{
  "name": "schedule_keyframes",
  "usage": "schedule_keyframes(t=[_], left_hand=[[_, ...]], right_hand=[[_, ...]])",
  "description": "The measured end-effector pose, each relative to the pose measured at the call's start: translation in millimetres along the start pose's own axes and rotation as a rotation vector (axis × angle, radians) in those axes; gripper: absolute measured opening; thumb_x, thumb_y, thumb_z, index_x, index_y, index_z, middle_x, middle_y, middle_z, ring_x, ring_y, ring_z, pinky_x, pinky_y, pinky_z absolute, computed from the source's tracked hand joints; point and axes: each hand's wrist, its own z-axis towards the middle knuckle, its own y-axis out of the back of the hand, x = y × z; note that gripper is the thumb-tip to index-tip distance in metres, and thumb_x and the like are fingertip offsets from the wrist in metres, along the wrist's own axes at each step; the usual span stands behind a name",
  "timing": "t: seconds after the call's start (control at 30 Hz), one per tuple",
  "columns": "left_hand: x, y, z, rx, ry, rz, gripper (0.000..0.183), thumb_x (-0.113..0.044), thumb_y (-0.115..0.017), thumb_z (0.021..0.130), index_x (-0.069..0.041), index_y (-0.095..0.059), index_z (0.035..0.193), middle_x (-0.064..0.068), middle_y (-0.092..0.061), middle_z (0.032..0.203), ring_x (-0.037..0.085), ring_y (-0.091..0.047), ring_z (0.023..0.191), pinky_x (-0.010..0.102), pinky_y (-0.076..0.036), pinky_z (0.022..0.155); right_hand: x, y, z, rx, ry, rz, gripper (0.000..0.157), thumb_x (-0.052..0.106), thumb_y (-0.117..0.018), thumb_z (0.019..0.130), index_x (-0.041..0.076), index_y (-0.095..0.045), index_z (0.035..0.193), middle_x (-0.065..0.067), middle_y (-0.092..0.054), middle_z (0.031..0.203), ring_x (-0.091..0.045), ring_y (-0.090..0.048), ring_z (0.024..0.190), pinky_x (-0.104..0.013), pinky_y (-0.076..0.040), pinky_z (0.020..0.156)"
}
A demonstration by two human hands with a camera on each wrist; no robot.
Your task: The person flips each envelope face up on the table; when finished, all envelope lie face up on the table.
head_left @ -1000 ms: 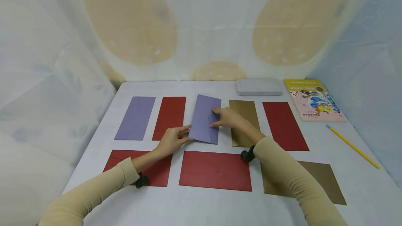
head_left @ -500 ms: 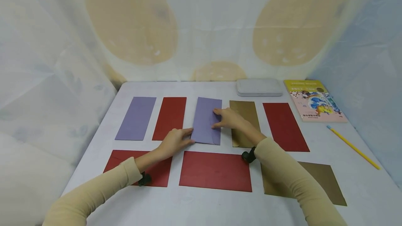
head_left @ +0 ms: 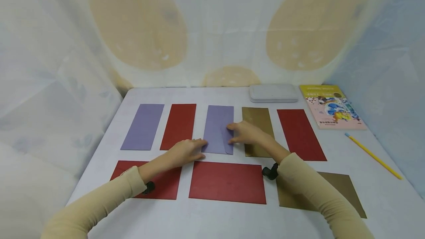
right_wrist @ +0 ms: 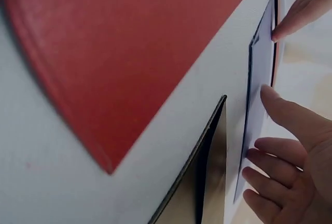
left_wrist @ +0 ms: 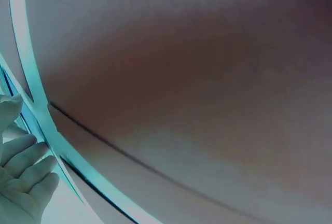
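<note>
A purple envelope [head_left: 214, 130] lies flat in the middle of the back row, its flap along the right side. At its lower left corner rests my left hand [head_left: 184, 152], fingertips on the edge and thumb just below. My right hand [head_left: 247, 134] touches the right edge, near the flap. In the right wrist view, the right hand [right_wrist: 290, 162] has its thumb on the purple envelope [right_wrist: 263, 63] and its loosely bent fingers along the edge. Relaxed fingers of the left hand [left_wrist: 26, 175] show at the left of the left wrist view.
Beside it lie another purple envelope [head_left: 142, 126], red envelopes [head_left: 179, 124] [head_left: 300, 134] and a gold one [head_left: 257, 121]. In front are red [head_left: 227, 183] [head_left: 166, 185] and gold [head_left: 340, 189] envelopes. A white case [head_left: 273, 93], a book [head_left: 335, 108] and a yellow pencil [head_left: 375, 156] stay right.
The middle purple envelope, tilted a second ago, has turned straighter and settled flat. My left hand has shifted slightly right along its lower corner; my right hand has moved slightly down and right.
</note>
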Motion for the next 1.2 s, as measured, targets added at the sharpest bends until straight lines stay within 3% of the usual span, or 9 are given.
schedule_keyframes(t=[0.2,0.37,0.6,0.8,0.9,1.0,1.13,1.2], left_hand=[[2.9,-3.9,-0.2,-0.012,-0.012,0.014,0.042,-0.026,-0.071,0.089,-0.004,-0.062,0.124,0.010,-0.067,0.116,0.021,-0.067,0.100,0.034,-0.054,0.080],[7.8,-5.7,-4.7,-0.027,-0.016,-0.013,0.044,-0.028,-0.072,0.088,-0.007,-0.062,0.126,0.009,-0.066,0.120,0.020,-0.064,0.108,0.034,-0.052,0.085],[19.6,8.0,-24.7,-0.061,0.035,-0.120,0.057,-0.027,-0.076,0.085,-0.008,-0.057,0.135,0.010,-0.060,0.130,0.023,-0.059,0.117,0.036,-0.049,0.091],[31.2,19.1,-46.8,-0.083,0.118,-0.143,0.065,-0.028,-0.078,0.083,-0.010,-0.052,0.140,0.011,-0.053,0.138,0.028,-0.047,0.130,0.041,-0.044,0.097],[35.7,23.3,-55.9,-0.117,0.147,-0.146,0.066,-0.027,-0.079,0.082,-0.011,-0.052,0.140,0.012,-0.052,0.140,0.031,-0.045,0.130,0.044,-0.044,0.097],[40.1,26.1,-64.2,-0.151,0.152,-0.143,0.066,-0.025,-0.079,0.082,-0.011,-0.052,0.140,0.012,-0.052,0.140,0.031,-0.047,0.129,0.044,-0.045,0.096],[45.9,29.3,-73.7,-0.189,0.143,-0.146,0.065,-0.021,-0.079,0.081,-0.008,-0.052,0.139,0.013,-0.053,0.139,0.030,-0.050,0.127,0.042,-0.047,0.093],[49.3,30.4,-77.8,-0.197,0.150,-0.146,0.066,-0.022,-0.080,0.081,-0.007,-0.053,0.138,0.012,-0.054,0.138,0.029,-0.051,0.125,0.042,-0.048,0.092]], right_hand=[[1.0,-0.3,3.1,0.019,0.000,-0.002,0.062,0.027,-0.078,0.083,-0.006,-0.056,0.131,-0.017,-0.056,0.133,-0.028,-0.054,0.122,-0.039,-0.042,0.100],[1.0,0.4,2.9,0.024,0.006,0.001,0.062,0.026,-0.078,0.082,-0.005,-0.056,0.131,-0.017,-0.057,0.132,-0.028,-0.055,0.120,-0.040,-0.043,0.099],[2.0,9.4,6.5,0.021,-0.041,0.089,0.063,0.025,-0.079,0.081,-0.002,-0.056,0.133,-0.014,-0.057,0.133,-0.026,-0.053,0.123,-0.040,-0.043,0.100],[6.8,14.8,17.7,0.000,-0.062,0.141,0.062,0.029,-0.077,0.083,0.002,-0.055,0.135,-0.012,-0.056,0.135,-0.022,-0.052,0.124,-0.039,-0.045,0.097],[10.9,15.8,27.5,-0.006,-0.070,0.159,0.062,0.031,-0.076,0.084,0.004,-0.055,0.136,-0.012,-0.056,0.134,-0.019,-0.056,0.116,-0.035,-0.047,0.087],[14.8,16.4,38.6,-0.022,-0.042,0.176,0.061,0.031,-0.074,0.086,0.001,-0.055,0.135,-0.015,-0.058,0.131,-0.017,-0.058,0.091,-0.032,-0.044,0.075],[17.1,15.9,55.5,-0.027,-0.022,0.192,0.061,0.030,-0.072,0.088,-0.002,-0.053,0.135,-0.021,-0.062,0.122,-0.017,-0.046,0.071,-0.032,-0.040,0.073],[17.0,15.2,65.1,-0.026,-0.037,0.197,0.060,0.031,-0.072,0.088,-0.001,-0.053,0.136,-0.021,-0.063,0.120,-0.018,-0.051,0.076,-0.034,-0.042,0.079]])
